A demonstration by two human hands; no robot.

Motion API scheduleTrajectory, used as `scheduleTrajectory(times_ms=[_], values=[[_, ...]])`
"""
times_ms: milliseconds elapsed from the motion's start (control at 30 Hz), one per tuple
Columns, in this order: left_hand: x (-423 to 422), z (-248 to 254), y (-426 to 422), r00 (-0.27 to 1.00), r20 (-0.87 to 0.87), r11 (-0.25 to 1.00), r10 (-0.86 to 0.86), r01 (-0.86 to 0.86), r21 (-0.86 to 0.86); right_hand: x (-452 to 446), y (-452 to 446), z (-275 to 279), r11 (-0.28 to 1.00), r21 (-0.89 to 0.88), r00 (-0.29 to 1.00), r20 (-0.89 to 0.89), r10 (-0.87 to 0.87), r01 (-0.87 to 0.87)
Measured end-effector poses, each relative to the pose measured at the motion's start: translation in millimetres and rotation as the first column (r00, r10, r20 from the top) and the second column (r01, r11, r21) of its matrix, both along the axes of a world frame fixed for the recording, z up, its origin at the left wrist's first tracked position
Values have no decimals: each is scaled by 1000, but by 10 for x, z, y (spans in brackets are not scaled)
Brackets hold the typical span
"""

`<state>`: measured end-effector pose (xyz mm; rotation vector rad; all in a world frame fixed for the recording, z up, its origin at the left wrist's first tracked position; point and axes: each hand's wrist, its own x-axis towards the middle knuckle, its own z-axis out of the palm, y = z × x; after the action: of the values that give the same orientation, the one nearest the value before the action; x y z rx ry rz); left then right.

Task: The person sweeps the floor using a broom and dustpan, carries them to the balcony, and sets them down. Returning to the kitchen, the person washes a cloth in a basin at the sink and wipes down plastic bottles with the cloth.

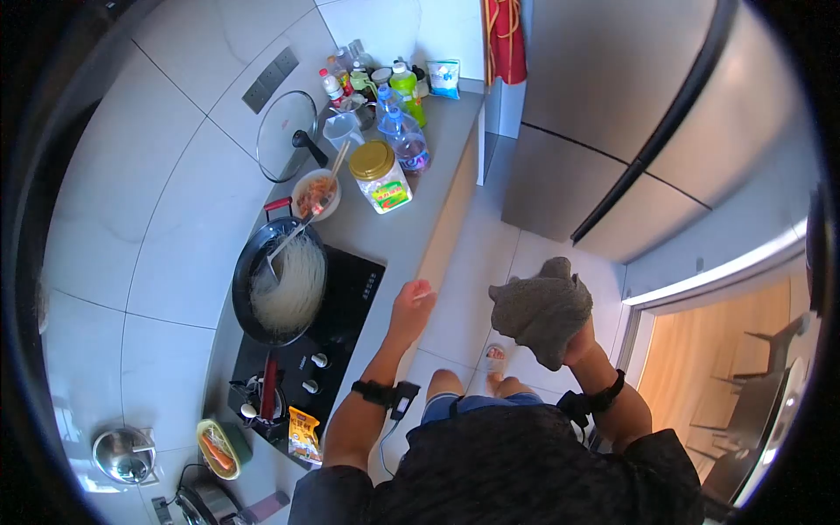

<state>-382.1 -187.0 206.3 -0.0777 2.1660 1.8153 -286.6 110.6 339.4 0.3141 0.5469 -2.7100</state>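
Note:
My right hand [579,343] grips a grey-brown cloth [542,311], which hangs bunched over the floor. Beside the counter edge, my left hand [411,311] is closed with curled fingers; a pale spot shows at the fingertips, too small to make out. To its left, a black wok [241,302] with white noodles [293,289] sits on the black hob [348,306]. A metal spatula [293,236] rests in the wok. Behind that, a bowl of meat pieces [308,203] has chopsticks [337,166] across it.
A gold-lidded jar [372,162], a plastic jug [342,131] and several bottles [404,136] crowd the far counter. A glass lid [282,140] leans by the wall. Near the hob are a yellow packet [304,435] and a vegetable container [206,429]. A fridge [604,96] stands at right.

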Motion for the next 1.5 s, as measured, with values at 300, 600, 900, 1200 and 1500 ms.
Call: scheduleTrajectory(times_ms=[300, 600, 900, 1200, 1500], values=[[-2169, -560, 771, 944, -331, 975, 14, -86, -206, -1563, 404, 159, 933, 331, 823, -563, 75, 141], [-2943, -618, 662, 917, -358, 884, 175, -306, -354, -2889, 762, 199, 990, 99, 991, -102, -88, 98], [-3359, -243, 900, 813, -417, 750, 405, -557, -357, -4344, 870, -160, 918, 215, 938, -18, 345, -333], [-4282, -117, 1341, 454, -477, 462, 752, -880, -109, -5429, 885, -482, 449, 815, 675, -99, 731, -366], [-3846, 363, 1457, 679, -418, 566, 603, -734, -376, -5692, -166, -389, 543, 804, 606, -313, 731, -240]])
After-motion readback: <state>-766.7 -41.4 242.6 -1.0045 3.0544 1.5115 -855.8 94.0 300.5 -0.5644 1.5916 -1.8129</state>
